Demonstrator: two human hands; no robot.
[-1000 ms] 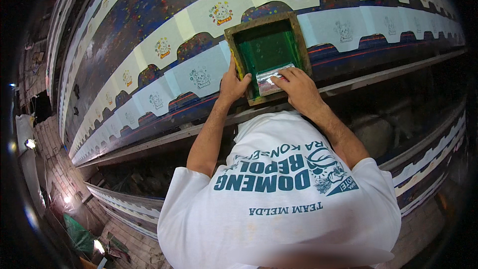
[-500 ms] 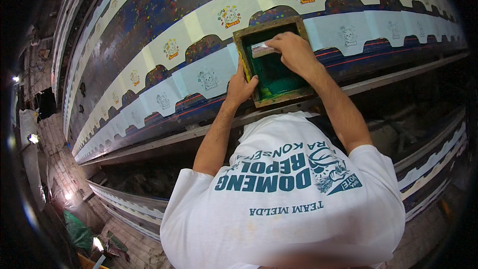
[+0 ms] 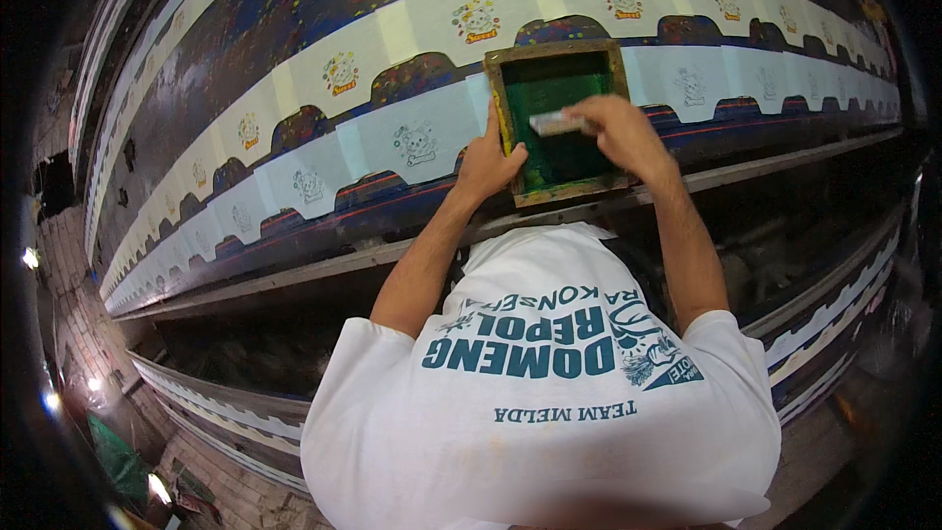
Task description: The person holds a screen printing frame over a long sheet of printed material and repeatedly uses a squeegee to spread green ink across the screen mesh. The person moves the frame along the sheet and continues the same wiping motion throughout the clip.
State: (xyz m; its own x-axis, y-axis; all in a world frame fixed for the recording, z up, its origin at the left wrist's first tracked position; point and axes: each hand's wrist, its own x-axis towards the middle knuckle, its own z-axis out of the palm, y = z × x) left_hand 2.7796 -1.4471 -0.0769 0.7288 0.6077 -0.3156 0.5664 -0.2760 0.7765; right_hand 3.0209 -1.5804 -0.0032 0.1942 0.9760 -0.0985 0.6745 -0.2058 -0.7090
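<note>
"Looking at the left hand [image 3: 494,163], what has it got?"

"The left side of a wooden frame [image 3: 571,192]; its thumb lies over the rim. The frame stretches rightward from that hand."

"And the right hand [image 3: 620,130]?"

"It grasps a pale, silvery scraper [image 3: 555,124], whose free end points left out of the fingers, toward the left hand, within the frame."

"What surrounds them?"

"Far left of the left hand and lower, a brick floor [image 3: 78,280], bright lights [image 3: 30,258] and a crumpled green sheet [image 3: 120,456]. Nearer, a long dark worktop [image 3: 221,49], specked with colour, runs beyond both hands. Just left of the left hand lie bluish-white sheets [image 3: 417,139] bearing outlined figures; that row reappears right of the right hand. Farther out than both hands, cream sheets [image 3: 432,25] carry coloured ones."

"What about containers?"

"The frame itself, between the hands: shallow, four-walled, yellow-stained beside the left hand. Dark green ink [image 3: 559,79] coats its bed, brighter below the left thumb. Whether the scraper touches it, I can't tell."
</note>
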